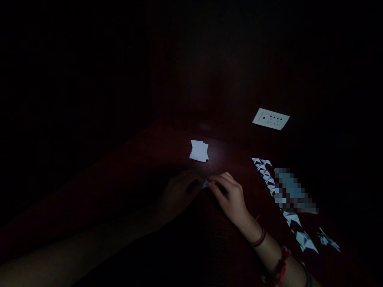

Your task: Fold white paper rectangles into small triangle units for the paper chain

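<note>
The scene is very dark. My left hand [178, 192] and my right hand [229, 195] meet over a dark reddish wooden table [131, 171], fingers curled. Between their fingertips they pinch a small piece of white paper [206, 184], mostly hidden by the fingers. Just beyond the hands lies a small stack of white paper slips [199, 151]. My right wrist wears red and dark bands.
A row of folded white paper triangles [273, 187] runs along the table to the right, with a few more folded pieces [328, 240] further right. A white wall socket plate [271, 118] sits on the dark wall behind. A blurred patch lies beside the triangles.
</note>
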Demonstrator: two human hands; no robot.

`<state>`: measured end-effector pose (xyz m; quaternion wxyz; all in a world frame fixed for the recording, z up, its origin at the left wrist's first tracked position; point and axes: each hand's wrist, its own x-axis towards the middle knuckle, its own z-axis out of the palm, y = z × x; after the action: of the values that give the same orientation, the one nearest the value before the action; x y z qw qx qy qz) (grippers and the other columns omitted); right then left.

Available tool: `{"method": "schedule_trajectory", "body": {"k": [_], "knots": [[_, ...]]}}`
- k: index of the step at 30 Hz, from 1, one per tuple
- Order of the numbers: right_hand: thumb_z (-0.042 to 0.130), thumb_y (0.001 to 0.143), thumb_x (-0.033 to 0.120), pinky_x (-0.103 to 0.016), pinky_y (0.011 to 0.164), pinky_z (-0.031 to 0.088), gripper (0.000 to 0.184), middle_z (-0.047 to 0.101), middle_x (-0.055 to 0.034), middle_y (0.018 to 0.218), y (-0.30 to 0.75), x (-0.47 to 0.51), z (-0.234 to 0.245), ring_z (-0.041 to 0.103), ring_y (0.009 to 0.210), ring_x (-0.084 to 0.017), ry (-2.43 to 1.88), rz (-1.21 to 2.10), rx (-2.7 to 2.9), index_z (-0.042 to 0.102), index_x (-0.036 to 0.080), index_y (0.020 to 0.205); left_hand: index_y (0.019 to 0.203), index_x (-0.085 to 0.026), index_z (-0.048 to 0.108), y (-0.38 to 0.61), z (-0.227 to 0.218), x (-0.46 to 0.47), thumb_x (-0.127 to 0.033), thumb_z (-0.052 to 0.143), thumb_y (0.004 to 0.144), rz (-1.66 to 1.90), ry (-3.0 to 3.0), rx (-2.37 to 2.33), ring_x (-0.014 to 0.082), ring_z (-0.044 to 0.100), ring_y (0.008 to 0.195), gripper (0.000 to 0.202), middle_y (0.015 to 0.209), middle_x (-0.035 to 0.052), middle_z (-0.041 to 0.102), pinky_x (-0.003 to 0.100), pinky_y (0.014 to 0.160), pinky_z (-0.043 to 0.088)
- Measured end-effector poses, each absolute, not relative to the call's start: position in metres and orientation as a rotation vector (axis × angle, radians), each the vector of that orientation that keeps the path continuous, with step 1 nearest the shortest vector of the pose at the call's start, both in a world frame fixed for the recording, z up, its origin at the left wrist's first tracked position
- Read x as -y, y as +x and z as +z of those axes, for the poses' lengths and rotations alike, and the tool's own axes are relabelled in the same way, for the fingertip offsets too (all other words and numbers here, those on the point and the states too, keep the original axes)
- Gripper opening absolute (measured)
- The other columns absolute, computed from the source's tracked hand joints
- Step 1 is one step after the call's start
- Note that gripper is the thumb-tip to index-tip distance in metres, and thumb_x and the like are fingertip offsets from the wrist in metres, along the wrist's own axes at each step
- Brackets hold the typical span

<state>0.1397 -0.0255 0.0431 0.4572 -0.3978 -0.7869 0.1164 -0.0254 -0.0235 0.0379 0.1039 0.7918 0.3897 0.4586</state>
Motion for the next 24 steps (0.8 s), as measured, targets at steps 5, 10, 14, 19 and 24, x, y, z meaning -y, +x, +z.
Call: {"method": "schedule_trajectory", "body": {"k": [5, 10, 14, 19, 24], "knots": [[0.049, 0.082, 0.017, -0.029, 0.067, 0.04, 0.011, 0.059, -0.0029, 0.074, 0.14, 0.026, 0.045, 0.051, 0.073, -0.016, -0.999, 0.269, 1.964, 0.059, 0.019, 0.078, 0.082, -0.018, 0.052, -0.026, 0.038, 0.022, -0.012, 0.049, 0.081, 1.401, 2.388, -1.155, 0.0125, 0.054, 0.077, 0.006, 0.084, 0.0005, 0.057, 0.025, 0.071, 0.044], [0.047, 0.083, 0.016, -0.029, 0.067, 0.039, 0.011, 0.056, -0.0027, 0.074, 0.139, 0.027, 0.047, 0.049, 0.074, -0.016, -1.018, 0.258, 1.971, 0.056, 0.018, 0.076, 0.089, -0.018, 0.051, -0.028, 0.034, 0.017, -0.017, 0.05, 0.083, 1.311, 2.447, -1.165, 0.0145, 0.052, 0.083, 0.007, 0.09, 0.0019, 0.055, 0.028, 0.076, 0.043], [0.047, 0.082, 0.016, -0.029, 0.068, 0.04, 0.01, 0.054, -0.0032, 0.077, 0.139, 0.028, 0.047, 0.048, 0.076, -0.016, -1.026, 0.247, 1.95, 0.055, 0.019, 0.076, 0.09, -0.018, 0.053, -0.031, 0.033, 0.012, -0.016, 0.046, 0.085, 1.198, 2.535, -1.127, 0.0154, 0.053, 0.084, 0.009, 0.09, 0.0018, 0.056, 0.03, 0.077, 0.042], [0.05, 0.081, 0.016, -0.031, 0.074, 0.04, 0.011, 0.057, -0.0042, 0.086, 0.14, 0.027, 0.046, 0.049, 0.083, -0.017, -0.973, 0.243, 1.958, 0.058, 0.019, 0.089, 0.089, -0.017, 0.053, -0.033, 0.033, 0.01, -0.015, 0.044, 0.086, 1.196, 2.597, -1.089, 0.0155, 0.052, 0.083, 0.009, 0.089, 0.0023, 0.056, 0.03, 0.078, 0.041], [0.053, 0.081, 0.02, -0.031, 0.07, 0.039, 0.01, 0.058, -0.004, 0.08, 0.142, 0.028, 0.044, 0.049, 0.079, -0.017, -0.984, 0.23, 2.002, 0.061, 0.019, 0.085, 0.085, -0.017, 0.052, -0.034, 0.03, 0.009, -0.014, 0.042, 0.086, 1.135, 2.667, -1.085, 0.0158, 0.051, 0.08, 0.011, 0.085, 0.0023, 0.055, 0.031, 0.076, 0.04]]}}
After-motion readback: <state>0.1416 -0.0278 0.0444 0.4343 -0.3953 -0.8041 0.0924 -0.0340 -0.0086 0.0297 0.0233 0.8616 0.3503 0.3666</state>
